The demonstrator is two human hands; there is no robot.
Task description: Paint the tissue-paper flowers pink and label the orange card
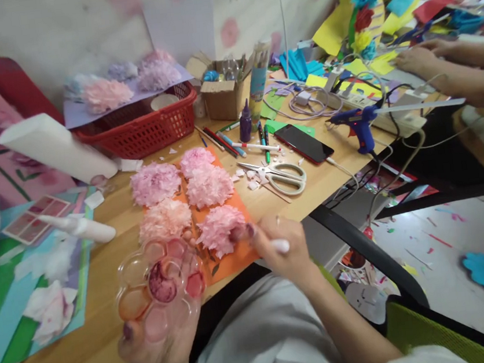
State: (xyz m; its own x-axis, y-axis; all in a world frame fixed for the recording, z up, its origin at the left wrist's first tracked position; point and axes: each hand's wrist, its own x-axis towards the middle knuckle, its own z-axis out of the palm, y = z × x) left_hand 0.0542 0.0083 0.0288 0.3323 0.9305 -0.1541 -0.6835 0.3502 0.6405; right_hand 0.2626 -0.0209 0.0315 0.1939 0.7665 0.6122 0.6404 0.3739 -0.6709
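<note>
My left hand point(156, 348) grips a clear flower-shaped paint palette point(135, 301) with pink, orange and dark red paint in its wells. In my right hand point(287, 252), the fingers are closed round a white-handled brush point(280, 246). Its tip is hidden, close to a pink paper flower point(219, 230) at the lower right of the group. Several other pink and peach paper flowers point(210, 185) lie about an orange sheet point(223, 270) on the table. The palette overlaps the lower edge of a peach flower point(164, 216).
Scissors point(287, 177), a phone point(305, 143), pens point(259, 146) and a purple bottle point(245, 124) lie or stand beyond the flowers. A blue glue gun point(360, 127) sits among cables. Behind is a red basket point(135, 132). Another person's hands point(421, 65) are at far right.
</note>
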